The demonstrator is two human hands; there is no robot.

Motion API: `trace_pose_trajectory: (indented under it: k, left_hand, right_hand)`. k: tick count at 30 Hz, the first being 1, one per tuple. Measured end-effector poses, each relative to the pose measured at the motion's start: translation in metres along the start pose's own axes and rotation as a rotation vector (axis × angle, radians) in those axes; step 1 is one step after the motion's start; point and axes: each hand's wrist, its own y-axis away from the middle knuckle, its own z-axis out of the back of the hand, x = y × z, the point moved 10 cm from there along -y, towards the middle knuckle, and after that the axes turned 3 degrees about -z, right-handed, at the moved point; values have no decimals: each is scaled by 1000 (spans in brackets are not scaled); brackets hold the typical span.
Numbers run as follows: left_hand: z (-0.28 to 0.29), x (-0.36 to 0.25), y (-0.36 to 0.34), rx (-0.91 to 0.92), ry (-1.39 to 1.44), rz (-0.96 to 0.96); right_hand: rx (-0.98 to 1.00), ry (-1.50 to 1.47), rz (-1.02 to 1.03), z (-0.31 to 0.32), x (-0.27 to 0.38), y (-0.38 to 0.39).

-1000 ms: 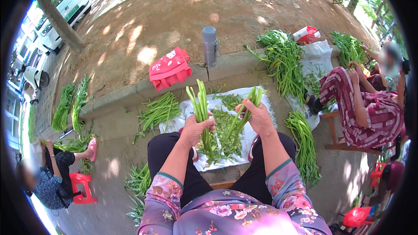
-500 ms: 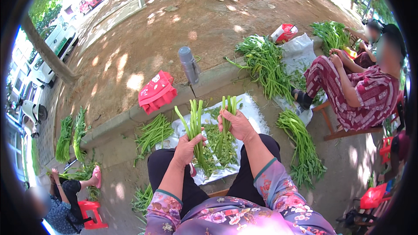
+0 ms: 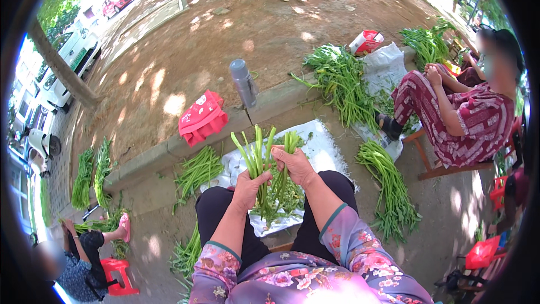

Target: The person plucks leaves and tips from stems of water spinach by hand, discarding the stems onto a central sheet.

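Observation:
My left hand (image 3: 246,189) is closed around a bunch of long green vegetable stalks (image 3: 256,151), their cut-looking ends fanned upward. Just to its right, my right hand (image 3: 296,168) grips a smaller bunch of the same stalks (image 3: 291,142). The two bunches nearly meet, and their lower parts overlap between my knees. Beneath them a white woven sheet (image 3: 328,155) lies on the ground, with loose trimmed leaves (image 3: 292,198) scattered over it. The exact spot where the fingertips of my right hand meet the stalks is partly hidden.
A pile of stalks (image 3: 198,170) lies left of the sheet, another bundle (image 3: 388,191) to the right. On the kerb stand a red bag (image 3: 203,118) and a grey flask (image 3: 243,83). A larger heap (image 3: 343,87) is beside a seated person (image 3: 450,112); another person (image 3: 79,259) sits left.
My right hand has moved left and slightly down with its bunch, toward the left one. My left hand has shifted a little to the right. Both still hold stalks.

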Motion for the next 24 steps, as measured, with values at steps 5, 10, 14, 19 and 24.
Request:
trace_pose_trajectory:
  k: [5,10,14,19,24]
  left_hand:
    - [3,2,7,-11,-135,25]
    - [16,4,-1,-74,54,29]
    - [29,-1,1,-108,9,-1]
    - [37,4,-6,-118,-115,-58]
    - [25,9,-12,-118,-231,-50]
  right_hand:
    - [-21,100,-19,-3,-9,-1]
    - [-88,-29,34,14,10,1]
    - [-28,-70,18,19,18,2]
    - [-97,237,62,27,18,4]
    - [-76,290,26,5,-3,2]
